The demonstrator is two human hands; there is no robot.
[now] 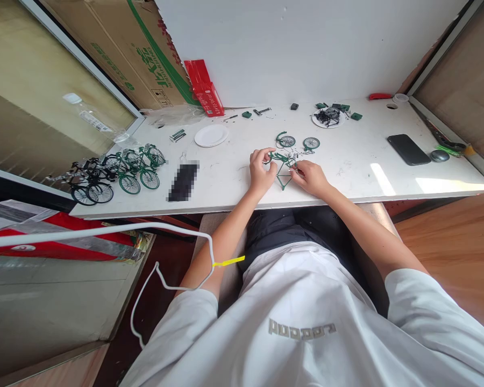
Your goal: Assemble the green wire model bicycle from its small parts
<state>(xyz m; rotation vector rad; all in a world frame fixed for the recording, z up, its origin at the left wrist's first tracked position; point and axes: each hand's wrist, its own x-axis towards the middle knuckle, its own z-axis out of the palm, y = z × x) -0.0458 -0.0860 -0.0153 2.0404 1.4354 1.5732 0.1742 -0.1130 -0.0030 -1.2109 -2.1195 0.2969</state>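
A green toy bicycle frame (283, 184) is between my hands near the table's front edge. My left hand (261, 171) curls its fingers and thumb around one end of it. My right hand (311, 177) is closed at the frame's other side, fingertips pinched by a thin pale piece too small to name. Just beyond lie a wheel with a green mudguard (286, 141) and a second small wheel (312, 143). Tiny loose metal parts (299, 152) are scattered between the wheels and the frame.
Several green and black toy bicycles (129, 184) stand at the left. A white plate (211, 136), a red box (210, 97) and a plate of black parts (329, 117) lie toward the back. A phone (408, 149) rests at the right. A white cable (185, 228) hangs in front.
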